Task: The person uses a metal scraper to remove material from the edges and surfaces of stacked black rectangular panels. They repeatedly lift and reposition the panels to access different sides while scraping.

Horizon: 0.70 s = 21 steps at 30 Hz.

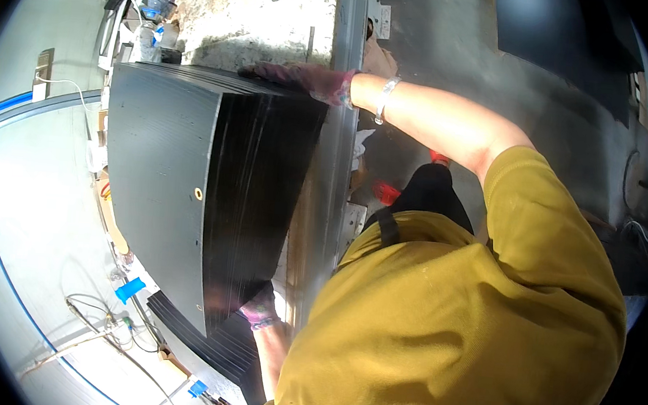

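- Stack of black panels sits on the bench, just inside the metal rail. Second stack is near its lower end in view.
- Step in hand, my read: steadying the stack by its two ends.
- Do it well: keep both palms square to the ends, push evenly, keep the edges flush. Uneven push would likely fan the panels.
- Likely heavy as a block, so stay close, wrists straight. Corners could bite; keep the gloves on.
- Right hand: gloved, fingers stretched along the upper end, panel edges right against them. Thumb hidden, so can't tell if it's pinching or only bracing.
- Left hand: gloved, at the lower corner on the rail side. Fingertips lost in shadow; can't tell if they're clenched round the edge.
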Motion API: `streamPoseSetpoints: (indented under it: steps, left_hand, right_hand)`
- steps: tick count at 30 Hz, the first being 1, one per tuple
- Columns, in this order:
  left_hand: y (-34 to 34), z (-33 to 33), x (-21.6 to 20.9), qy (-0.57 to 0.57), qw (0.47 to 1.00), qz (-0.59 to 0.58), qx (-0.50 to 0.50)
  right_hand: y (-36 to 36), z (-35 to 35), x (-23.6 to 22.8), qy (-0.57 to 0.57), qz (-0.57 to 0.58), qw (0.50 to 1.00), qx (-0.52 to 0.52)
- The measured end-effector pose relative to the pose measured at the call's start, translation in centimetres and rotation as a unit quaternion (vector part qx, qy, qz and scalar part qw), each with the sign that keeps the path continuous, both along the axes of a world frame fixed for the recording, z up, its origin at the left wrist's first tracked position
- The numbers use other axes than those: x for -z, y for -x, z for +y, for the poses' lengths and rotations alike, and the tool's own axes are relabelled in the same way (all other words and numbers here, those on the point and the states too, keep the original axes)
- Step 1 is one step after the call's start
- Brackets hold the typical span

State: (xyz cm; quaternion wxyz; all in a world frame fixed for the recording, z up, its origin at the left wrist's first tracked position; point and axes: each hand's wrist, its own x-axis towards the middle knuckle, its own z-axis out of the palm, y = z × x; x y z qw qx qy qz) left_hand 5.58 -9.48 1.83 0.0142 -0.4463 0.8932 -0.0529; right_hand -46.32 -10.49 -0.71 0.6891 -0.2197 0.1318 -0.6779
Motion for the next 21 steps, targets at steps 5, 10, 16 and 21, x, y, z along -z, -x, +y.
streamPoseSetpoints:
  steps: [5,10,16,21]
  left_hand:
    - [1.3,0.7,-1.2,-0.083,0.995,0.057,-0.012]
    - [-2.4,0.1,-5.4,-0.288,0.530,0.729,-0.323]
    - [5.0,2.5,-18.6,-0.024,0.800,0.586,-0.126]
    - [11.6,2.5,-22.3,-0.004,0.850,0.524,-0.063]
  right_hand:
    - [0.1,-0.2,-2.7,-0.007,0.316,0.947,0.057]
    - [5.0,-0.8,-5.8,-0.110,0.603,0.760,0.217]
    - [15.0,-4.8,-5.4,-0.135,0.822,0.491,0.256]
    - [15.6,-6.1,-3.1,-0.086,0.880,0.436,0.170]
